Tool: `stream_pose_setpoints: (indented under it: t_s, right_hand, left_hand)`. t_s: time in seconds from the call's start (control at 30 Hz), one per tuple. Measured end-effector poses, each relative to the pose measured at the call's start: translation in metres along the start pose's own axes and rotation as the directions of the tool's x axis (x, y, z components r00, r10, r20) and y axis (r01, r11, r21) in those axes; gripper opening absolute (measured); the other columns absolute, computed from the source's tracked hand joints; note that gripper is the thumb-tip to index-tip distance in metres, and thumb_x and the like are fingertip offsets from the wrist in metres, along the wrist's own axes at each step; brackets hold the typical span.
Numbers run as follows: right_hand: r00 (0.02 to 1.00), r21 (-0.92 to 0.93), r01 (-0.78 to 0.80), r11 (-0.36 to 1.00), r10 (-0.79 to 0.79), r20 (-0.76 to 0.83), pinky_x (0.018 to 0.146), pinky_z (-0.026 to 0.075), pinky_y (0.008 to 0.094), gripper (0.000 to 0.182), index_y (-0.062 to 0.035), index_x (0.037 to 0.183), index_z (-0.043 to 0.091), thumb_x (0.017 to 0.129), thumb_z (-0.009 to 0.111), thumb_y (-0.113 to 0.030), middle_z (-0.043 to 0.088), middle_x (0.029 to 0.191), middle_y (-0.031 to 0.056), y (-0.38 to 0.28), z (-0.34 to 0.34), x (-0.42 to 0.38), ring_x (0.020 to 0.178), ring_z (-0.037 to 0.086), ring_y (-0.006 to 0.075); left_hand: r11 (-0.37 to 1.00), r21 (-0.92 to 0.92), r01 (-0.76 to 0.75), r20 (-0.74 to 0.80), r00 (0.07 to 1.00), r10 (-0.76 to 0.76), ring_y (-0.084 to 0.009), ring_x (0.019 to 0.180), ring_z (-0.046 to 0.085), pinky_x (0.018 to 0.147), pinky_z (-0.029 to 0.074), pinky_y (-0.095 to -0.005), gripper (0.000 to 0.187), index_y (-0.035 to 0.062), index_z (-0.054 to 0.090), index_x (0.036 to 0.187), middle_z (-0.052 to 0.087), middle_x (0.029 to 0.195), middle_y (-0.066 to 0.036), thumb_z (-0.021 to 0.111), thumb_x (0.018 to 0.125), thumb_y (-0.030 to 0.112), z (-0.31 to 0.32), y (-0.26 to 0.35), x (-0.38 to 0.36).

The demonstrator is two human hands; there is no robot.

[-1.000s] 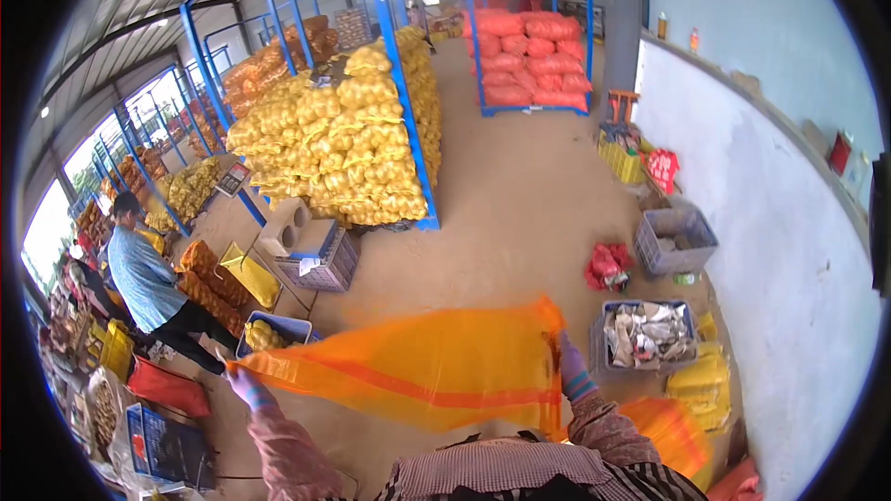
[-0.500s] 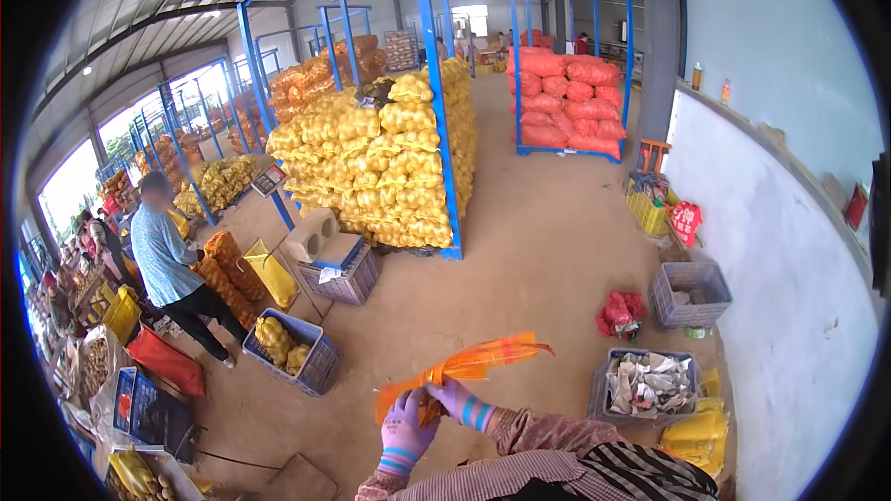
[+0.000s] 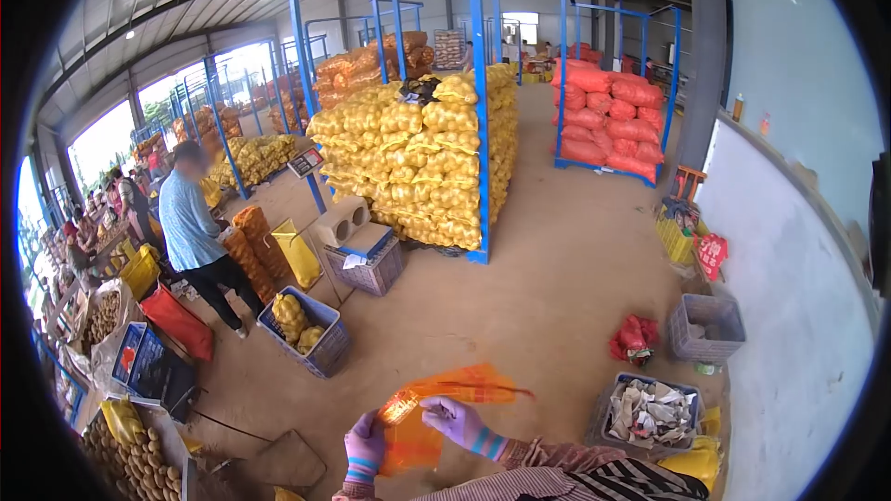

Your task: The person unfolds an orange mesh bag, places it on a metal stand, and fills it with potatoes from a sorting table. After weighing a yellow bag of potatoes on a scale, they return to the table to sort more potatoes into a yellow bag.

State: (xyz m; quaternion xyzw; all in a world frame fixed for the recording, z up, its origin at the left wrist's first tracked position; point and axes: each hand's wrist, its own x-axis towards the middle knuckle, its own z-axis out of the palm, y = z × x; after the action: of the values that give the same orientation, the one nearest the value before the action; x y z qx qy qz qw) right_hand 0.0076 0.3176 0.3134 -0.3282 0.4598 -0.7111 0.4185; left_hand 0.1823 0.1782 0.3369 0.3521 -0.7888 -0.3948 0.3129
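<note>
An orange mesh bag [image 3: 415, 439] is stretched between my two purple-gloved hands, over the floor at the bottom of the head view. My left hand [image 3: 365, 450] is closed on its left edge. The fingers of my right hand [image 3: 453, 419] pinch the bag near its middle. A loose, motion-blurred strip of the bag trails to the right, past my right hand. Below the hands the bag hangs down, partly see-through.
A blue crate [image 3: 323, 353] with yellow bags of potatoes stands ahead on the left, near a person in a light-blue top [image 3: 186, 218]. Beyond, a blue-framed stack of yellow bags [image 3: 418, 167] rises. On the right sits a crate of crumpled paper [image 3: 652, 413] by the wall [image 3: 789, 334].
My hands have moved apart, and the orange bag now hangs spread below them. The view has turned left, so the surroundings appear shifted to the right.
</note>
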Motion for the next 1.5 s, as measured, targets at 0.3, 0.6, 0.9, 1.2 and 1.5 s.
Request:
stream_pose_setpoints:
  t_s: [0.3,0.6,0.9,1.2,1.5]
  right_hand:
    - [0.828,-0.859,0.488,-0.154,-0.231,0.511,0.115,0.036,0.0495,0.067,-0.0163,0.141,0.055,0.078,0.075,-0.017,0.062,0.13,0.0083,-0.028,0.056,0.075,0.133,0.049,0.0319]
    - [0.831,-0.758,0.411,0.506,0.132,0.54,0.08,0.057,0.0401,0.034,-0.0107,0.128,0.062,0.096,0.067,-0.021,0.073,0.104,0.0174,0.007,0.11,0.131,0.091,0.072,0.034]
    - [0.944,-0.483,-0.098,0.87,0.235,0.231,0.077,0.053,0.0275,0.031,0.0018,0.115,0.069,0.106,0.058,-0.026,0.07,0.084,0.0014,0.061,0.163,0.171,0.082,0.062,0.0073]
    - [0.823,-0.298,-0.304,0.905,0.407,0.396,0.07,0.05,0.0227,0.012,-0.0052,0.096,0.067,0.1,0.069,-0.016,0.064,0.085,-0.0047,0.094,0.226,0.213,0.076,0.055,0.0039]
    - [0.565,-0.395,-0.27,0.878,0.477,0.673,0.078,0.05,0.023,0.026,0.0002,0.113,0.068,0.105,0.06,-0.023,0.067,0.094,-0.0025,0.115,0.231,0.277,0.088,0.058,0.0041]
  left_hand:
    - [0.98,-0.169,0.107,0.335,0.941,-0.045,-0.0092,0.082,0.067,0.079,0.056,-0.0288,0.023,0.0033,0.074,0.114,0.076,0.089,-0.009,0.07,0.095,0.014,-0.095,-0.03,0.026]
    - [0.997,0.072,-0.03,0.193,0.981,0.015,-0.0217,0.079,0.071,0.081,0.058,-0.0343,0.02,0.0053,0.076,0.104,0.075,0.085,-0.009,0.075,0.089,0.019,-0.194,-0.077,0.055]
    - [0.945,0.322,-0.051,-0.599,0.762,0.245,-0.0324,0.093,0.065,0.086,0.052,-0.0422,0.021,0.0074,0.07,0.104,0.069,0.099,-0.011,0.072,0.083,0.006,-0.192,-0.089,0.024]
    - [0.838,-0.497,0.223,-0.344,0.836,-0.427,-0.0104,0.083,0.064,0.079,0.052,-0.027,0.023,0.0001,0.067,0.107,0.069,0.091,-0.002,0.07,0.098,0.021,-0.17,-0.127,0.022]
    - [0.778,-0.55,0.305,-0.375,0.742,-0.556,-0.008,0.082,0.064,0.073,0.053,-0.0273,0.038,-0.0017,0.067,0.116,0.072,0.095,-0.002,0.073,0.095,0.029,-0.16,-0.14,0.084]
